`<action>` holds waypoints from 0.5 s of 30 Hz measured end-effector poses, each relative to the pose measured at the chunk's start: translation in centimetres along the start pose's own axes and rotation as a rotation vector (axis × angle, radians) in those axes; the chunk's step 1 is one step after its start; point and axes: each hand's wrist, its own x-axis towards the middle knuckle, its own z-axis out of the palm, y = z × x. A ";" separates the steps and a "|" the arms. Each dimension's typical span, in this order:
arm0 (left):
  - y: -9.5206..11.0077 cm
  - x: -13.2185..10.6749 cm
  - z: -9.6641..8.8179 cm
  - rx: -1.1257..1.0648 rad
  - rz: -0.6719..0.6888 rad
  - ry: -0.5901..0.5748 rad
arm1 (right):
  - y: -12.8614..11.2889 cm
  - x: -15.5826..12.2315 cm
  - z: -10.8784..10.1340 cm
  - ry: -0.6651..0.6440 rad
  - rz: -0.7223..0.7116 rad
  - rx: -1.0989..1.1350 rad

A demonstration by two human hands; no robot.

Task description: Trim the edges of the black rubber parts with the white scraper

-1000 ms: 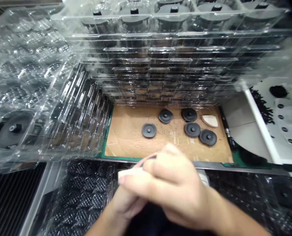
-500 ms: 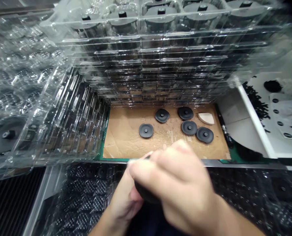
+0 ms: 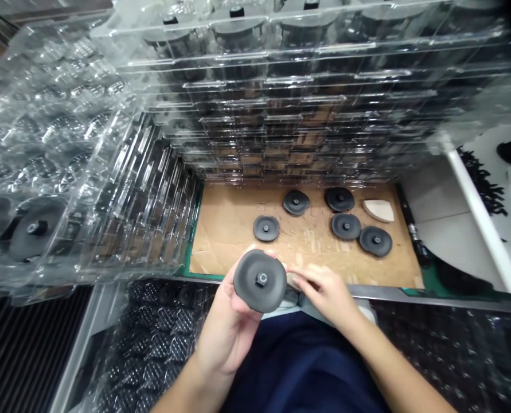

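My left hand (image 3: 233, 327) is closed on the edge of a dark grey rounded disc (image 3: 249, 287), dished, with a short stub at its centre facing up. It holds the disc above the front edge of the cardboard. Just right of the disc, my right hand (image 3: 326, 289) has its fingers pinched together near the rim. A small pale piece shows at those fingertips, too little visible to name. On the cardboard (image 3: 225, 229) ahead lie several similar discs, among them one lone disc (image 3: 266, 228) and a group at the right near a pale wedge-shaped block (image 3: 378, 210).
Tall stacks of clear plastic trays (image 3: 281, 103) rise behind the cardboard, with more clear trays (image 3: 121, 172) at the left, some holding discs. A white bin (image 3: 483, 212) with small black parts stands at the right. A black pen-like tool (image 3: 416, 241) lies beside the cardboard.
My right hand has moved off the disc to the right and lower, uncovering it. The disc now faces up in my left hand. The view has shifted slightly left.
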 end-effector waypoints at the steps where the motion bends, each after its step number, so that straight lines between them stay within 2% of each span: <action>1: 0.0 0.0 0.2 0.004 0.000 -0.004 | -0.9 0.1 -0.5 0.024 0.018 0.009; 4: 0.0 0.0 0.9 0.018 0.010 -0.010 | -5.3 1.3 -2.7 0.196 0.011 0.110; 6: 0.0 -0.1 1.1 0.003 0.013 -0.012 | -8.4 2.0 -3.7 0.275 -0.161 0.177; 7: -0.1 -0.1 1.1 -0.017 0.015 -0.016 | -9.6 2.2 -4.0 0.265 -0.266 0.186; 9: 0.0 -0.1 0.6 -0.053 0.025 -0.008 | -11.1 2.3 -4.1 0.126 -0.399 0.175; 12: 0.0 0.0 -0.1 -0.052 0.036 0.038 | -11.4 2.4 -4.2 -0.150 -0.378 0.165; 13: 0.0 0.0 -0.1 -0.035 0.020 0.040 | -11.4 2.6 -4.2 -0.181 -0.374 0.147; 15: 0.0 -0.1 0.1 0.005 -0.041 0.007 | -11.4 3.0 -4.0 -0.063 -0.416 0.099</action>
